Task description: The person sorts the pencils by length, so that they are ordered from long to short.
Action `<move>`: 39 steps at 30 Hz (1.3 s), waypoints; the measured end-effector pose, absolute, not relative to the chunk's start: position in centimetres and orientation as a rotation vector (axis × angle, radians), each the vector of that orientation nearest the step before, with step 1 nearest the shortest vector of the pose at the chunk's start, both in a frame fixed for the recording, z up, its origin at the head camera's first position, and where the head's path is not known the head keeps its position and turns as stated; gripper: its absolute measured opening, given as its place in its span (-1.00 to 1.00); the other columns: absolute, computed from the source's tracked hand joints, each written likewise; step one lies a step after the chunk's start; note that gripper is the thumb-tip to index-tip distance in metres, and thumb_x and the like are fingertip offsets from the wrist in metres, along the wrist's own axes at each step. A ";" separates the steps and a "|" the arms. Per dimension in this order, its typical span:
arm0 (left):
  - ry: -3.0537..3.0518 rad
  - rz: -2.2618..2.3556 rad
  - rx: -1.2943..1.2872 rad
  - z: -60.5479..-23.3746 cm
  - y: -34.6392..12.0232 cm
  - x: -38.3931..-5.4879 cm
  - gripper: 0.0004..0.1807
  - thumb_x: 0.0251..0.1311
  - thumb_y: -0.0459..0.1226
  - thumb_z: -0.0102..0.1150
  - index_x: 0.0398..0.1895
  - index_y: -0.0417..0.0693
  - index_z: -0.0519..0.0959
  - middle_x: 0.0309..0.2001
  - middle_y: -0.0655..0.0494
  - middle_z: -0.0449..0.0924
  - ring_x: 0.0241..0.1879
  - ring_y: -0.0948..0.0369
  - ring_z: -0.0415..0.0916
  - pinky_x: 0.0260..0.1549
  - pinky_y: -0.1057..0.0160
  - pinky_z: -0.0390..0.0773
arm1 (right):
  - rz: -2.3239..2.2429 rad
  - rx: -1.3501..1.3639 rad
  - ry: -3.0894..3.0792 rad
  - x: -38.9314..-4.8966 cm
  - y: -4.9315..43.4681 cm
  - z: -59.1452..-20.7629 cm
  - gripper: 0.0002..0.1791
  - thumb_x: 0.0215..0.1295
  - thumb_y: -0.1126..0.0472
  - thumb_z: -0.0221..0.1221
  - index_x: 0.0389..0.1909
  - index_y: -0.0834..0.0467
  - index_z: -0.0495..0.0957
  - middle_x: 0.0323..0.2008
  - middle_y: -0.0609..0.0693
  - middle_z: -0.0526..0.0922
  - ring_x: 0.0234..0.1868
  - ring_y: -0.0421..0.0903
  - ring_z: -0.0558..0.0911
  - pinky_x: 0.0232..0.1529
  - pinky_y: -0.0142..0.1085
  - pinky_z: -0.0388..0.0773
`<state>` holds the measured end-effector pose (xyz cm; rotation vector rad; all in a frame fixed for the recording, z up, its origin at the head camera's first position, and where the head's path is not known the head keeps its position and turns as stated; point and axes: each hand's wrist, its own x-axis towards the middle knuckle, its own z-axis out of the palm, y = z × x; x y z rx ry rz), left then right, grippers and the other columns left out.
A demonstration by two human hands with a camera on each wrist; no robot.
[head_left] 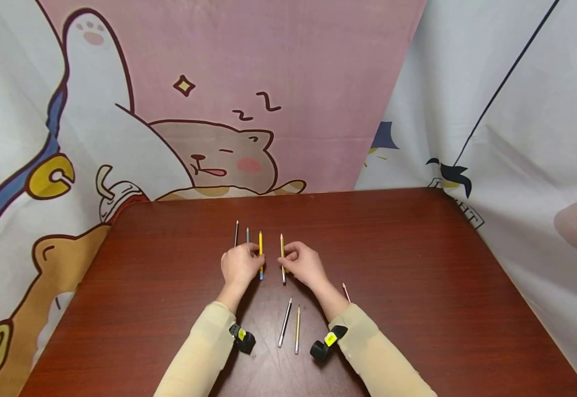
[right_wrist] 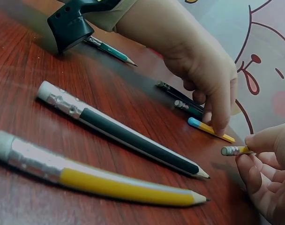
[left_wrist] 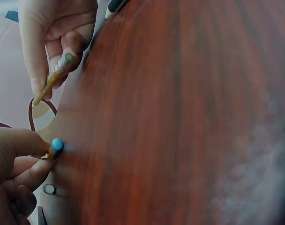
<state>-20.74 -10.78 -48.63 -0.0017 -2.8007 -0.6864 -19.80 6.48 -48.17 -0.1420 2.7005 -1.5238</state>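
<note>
My left hand pinches a yellow pencil with a blue end between thumb and finger, at the tabletop. In the left wrist view its rounded blue end shows beside the fingertips. My right hand pinches a second pencil, yellow and dark with a silver ferrule and pale eraser. The two pencils stand apart, side by side, points away from me. Left of the yellow one lie a dark pencil and a teal pencil, their lower parts behind my left hand in the head view.
Nearer me on the brown table lie a black-striped pencil and a yellow-striped pencil. Another pencil is partly covered by my right forearm. A printed cloth hangs behind the table's far edge.
</note>
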 end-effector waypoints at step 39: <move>-2.776 -0.736 -0.019 -48.0 -11.0 -20.5 -0.78 -0.11 -0.16 0.29 -0.34 0.01 0.69 -0.64 0.29 0.54 -0.54 0.19 0.52 -0.32 0.05 0.41 | -1.200 -0.107 2.946 -21.2 4.7 -49.1 -0.72 0.01 0.03 0.33 -0.29 0.08 0.59 -0.59 -0.20 0.58 -0.53 -0.25 0.55 -0.48 -0.31 0.42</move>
